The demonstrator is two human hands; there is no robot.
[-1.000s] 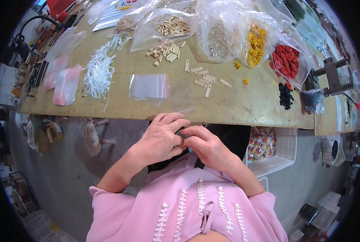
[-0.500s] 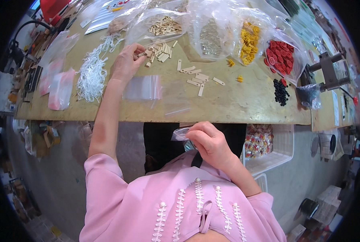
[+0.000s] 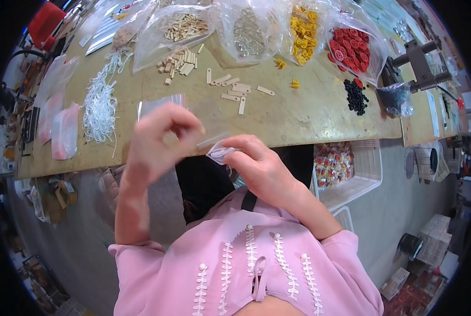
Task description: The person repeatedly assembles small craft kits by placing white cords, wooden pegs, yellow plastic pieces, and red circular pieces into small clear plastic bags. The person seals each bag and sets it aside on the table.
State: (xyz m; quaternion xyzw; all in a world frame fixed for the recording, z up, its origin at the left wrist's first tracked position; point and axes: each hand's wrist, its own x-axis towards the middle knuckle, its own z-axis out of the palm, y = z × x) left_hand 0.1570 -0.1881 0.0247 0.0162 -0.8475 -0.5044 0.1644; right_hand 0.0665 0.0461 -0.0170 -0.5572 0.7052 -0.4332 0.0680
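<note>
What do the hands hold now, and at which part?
The right hand pinches a small clear bag at its edge. The left hand is blurred; what its fingertips pinch cannot be told.

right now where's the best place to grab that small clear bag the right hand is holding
Judging by its pose, take the small clear bag at its free upper-left edge, coming from the left. The right hand pinches its right side, so the left end sticks out unsupported toward the left hand, whose fingers are already curled close to it.
</note>
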